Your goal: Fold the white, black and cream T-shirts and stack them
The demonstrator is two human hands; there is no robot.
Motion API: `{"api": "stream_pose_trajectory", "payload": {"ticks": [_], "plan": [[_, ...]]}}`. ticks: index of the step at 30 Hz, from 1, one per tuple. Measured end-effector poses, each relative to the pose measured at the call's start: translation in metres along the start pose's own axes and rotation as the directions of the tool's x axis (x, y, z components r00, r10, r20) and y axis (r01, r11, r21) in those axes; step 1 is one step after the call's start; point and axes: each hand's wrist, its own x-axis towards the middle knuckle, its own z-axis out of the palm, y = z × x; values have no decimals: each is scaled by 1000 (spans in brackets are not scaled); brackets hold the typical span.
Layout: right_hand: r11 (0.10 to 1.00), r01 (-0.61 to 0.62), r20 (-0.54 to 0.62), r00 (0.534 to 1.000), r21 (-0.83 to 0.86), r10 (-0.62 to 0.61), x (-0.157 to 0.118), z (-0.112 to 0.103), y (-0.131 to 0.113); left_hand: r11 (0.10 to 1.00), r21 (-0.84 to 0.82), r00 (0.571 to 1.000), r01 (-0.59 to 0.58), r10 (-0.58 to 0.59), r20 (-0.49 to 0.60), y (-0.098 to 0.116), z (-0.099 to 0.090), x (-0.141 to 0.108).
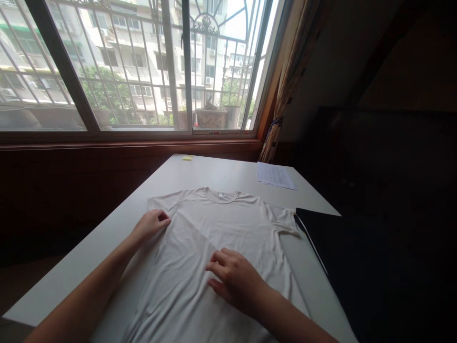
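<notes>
A white short-sleeved T-shirt (246, 228) lies spread on the white table, its neckline pointing away from me. Wrinkles cross its front, and a diagonal crease runs from the left chest toward the middle. My left hand (153, 223) is closed at the shirt's left edge, just below the sleeve, with its curled fingertips pinching the fabric. Over the middle of the shirt is my right hand (233, 276), its fingers loosely bent and the thumb apart from them. I see no cloth held in it; whether its fingertips touch the shirt I cannot tell.
The white table (221, 169) stands below a barred window (143, 71). Printed paper sheets (276, 176) lie at its far right, a small yellow item (187, 158) at the far edge. Black cloth (342, 247) covers the right side by the shirt's right sleeve. A tied curtain (282, 95) hangs beyond.
</notes>
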Motion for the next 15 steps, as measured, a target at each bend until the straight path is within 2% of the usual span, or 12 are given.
{"api": "stream_pose_trajectory", "payload": {"ticks": [3, 6, 15], "plan": [[992, 95, 65, 994, -80, -90, 25, 11, -13, 999, -29, 1000, 23, -23, -4, 1, 5, 3], [977, 143, 120, 985, -157, -125, 37, 18, -21, 999, -43, 1000, 7, -8, -21, -5, 8, 3], [972, 130, 158, 982, -195, -99, 33, 10, -20, 998, -37, 997, -57, 55, -52, -31, 10, 21]]}}
